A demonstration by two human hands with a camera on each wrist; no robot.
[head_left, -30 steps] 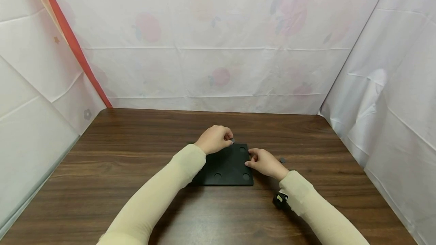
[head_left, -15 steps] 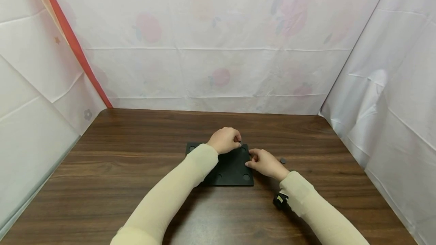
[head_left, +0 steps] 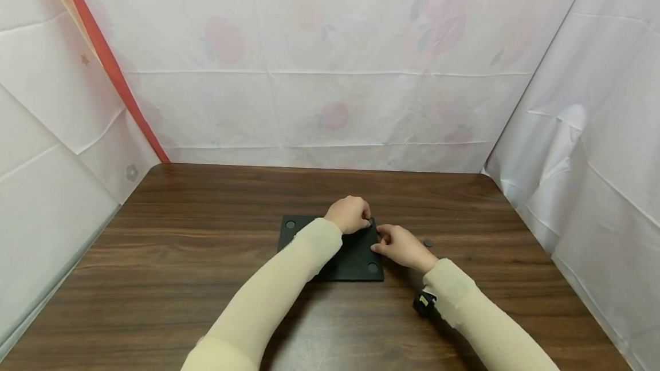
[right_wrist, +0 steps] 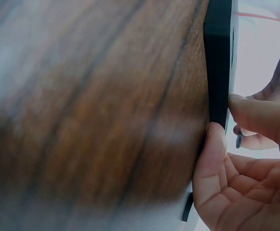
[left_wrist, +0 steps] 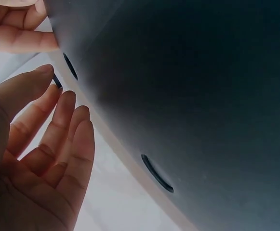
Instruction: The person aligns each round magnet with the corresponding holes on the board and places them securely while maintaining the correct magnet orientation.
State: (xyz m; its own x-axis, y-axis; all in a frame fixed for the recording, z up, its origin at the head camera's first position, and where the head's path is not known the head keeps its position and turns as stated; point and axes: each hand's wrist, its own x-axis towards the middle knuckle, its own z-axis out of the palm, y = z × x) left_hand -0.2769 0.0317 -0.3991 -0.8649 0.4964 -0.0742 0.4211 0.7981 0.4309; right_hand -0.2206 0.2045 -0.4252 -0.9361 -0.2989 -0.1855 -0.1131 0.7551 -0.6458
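Note:
A flat black board with round recesses lies on the wooden table. My left hand is over the board's far right corner, pinching a small dark disc between thumb and index finger. In the left wrist view that disc is on edge, close beside a corner recess. My right hand grips the board's right edge with thumb and index finger; the other fingers curl inward. Another dark disc lies on the table just behind the right hand. The left forearm hides part of the board.
The wooden table extends around the board on all sides. White patterned cloth hangs along its far edge and both sides. A small black device is strapped at the right wrist.
My left hand has moved right and slightly nearer with the disc, from the board's far edge to its far right corner. The right hand has stayed at the board's edge.

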